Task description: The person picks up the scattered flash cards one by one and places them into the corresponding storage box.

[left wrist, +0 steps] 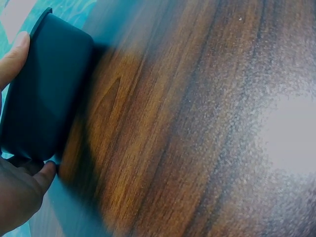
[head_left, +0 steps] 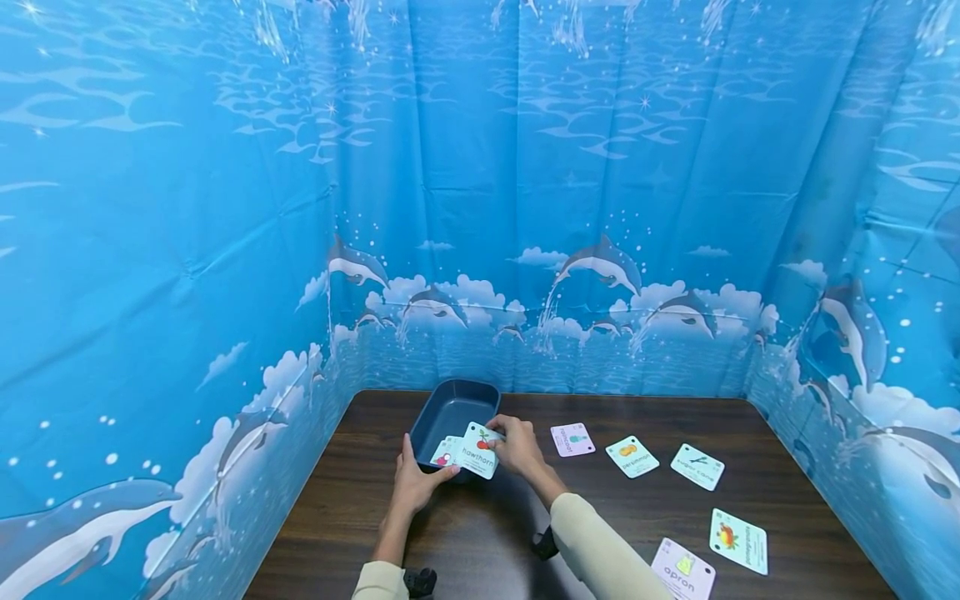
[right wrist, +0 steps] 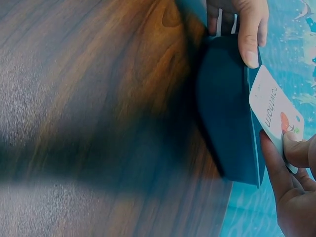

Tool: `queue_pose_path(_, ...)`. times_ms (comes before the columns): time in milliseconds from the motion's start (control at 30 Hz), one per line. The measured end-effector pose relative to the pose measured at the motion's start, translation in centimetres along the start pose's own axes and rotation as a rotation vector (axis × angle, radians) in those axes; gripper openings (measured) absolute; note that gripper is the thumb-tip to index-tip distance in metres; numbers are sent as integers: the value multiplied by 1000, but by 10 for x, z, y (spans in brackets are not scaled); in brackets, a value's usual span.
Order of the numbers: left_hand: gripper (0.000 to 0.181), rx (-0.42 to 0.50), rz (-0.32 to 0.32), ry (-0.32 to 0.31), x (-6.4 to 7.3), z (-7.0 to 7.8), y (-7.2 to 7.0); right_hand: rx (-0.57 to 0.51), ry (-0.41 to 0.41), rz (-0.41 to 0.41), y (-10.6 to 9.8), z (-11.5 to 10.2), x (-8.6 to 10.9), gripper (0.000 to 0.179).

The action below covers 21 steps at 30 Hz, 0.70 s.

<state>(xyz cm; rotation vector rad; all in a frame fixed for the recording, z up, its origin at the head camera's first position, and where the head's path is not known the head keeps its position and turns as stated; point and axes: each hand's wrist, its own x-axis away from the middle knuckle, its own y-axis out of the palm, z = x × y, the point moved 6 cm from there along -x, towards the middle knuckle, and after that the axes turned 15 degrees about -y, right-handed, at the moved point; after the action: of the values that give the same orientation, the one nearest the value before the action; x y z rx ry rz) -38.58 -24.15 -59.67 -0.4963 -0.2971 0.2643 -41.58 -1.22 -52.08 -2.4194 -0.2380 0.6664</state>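
A dark blue rectangular bin (head_left: 459, 408) stands at the back left of the table. My left hand (head_left: 413, 486) grips its near left corner, the thumb on the rim and the fingers around the outside wall. In my right hand (head_left: 517, 448), thumb and fingers pinch the right edge of a "hawthorn" picture card (head_left: 474, 463), held tilted over the bin's near end. Behind it, a second card (head_left: 442, 452) with a pinkish-red fruit picture shows at the near end of the bin; the hawthorn card partly hides it.
Several cards lie to the right on the table: raincoat (head_left: 572, 440), persimmon (head_left: 632, 457), sugar cane (head_left: 698, 467), pomegranate (head_left: 739, 542) and apron (head_left: 683, 572). A blue dolphin-print curtain (head_left: 570, 192) encloses the back and sides of the wooden table (head_left: 337, 508).
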Motion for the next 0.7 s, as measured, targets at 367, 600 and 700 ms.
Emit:
queue_pose_path(367, 139, -3, 6, 11, 0, 0, -1, 6, 12, 2, 8, -3, -2, 23)
queue_pose_path(600, 139, -11, 11, 24, -3, -1, -1, 8, 15, 1, 10, -7, -4, 21)
queue_pose_path(700, 137, -4, 10, 25, -3, -2, 0, -1, 24, -4, 13, -8, -5, 21)
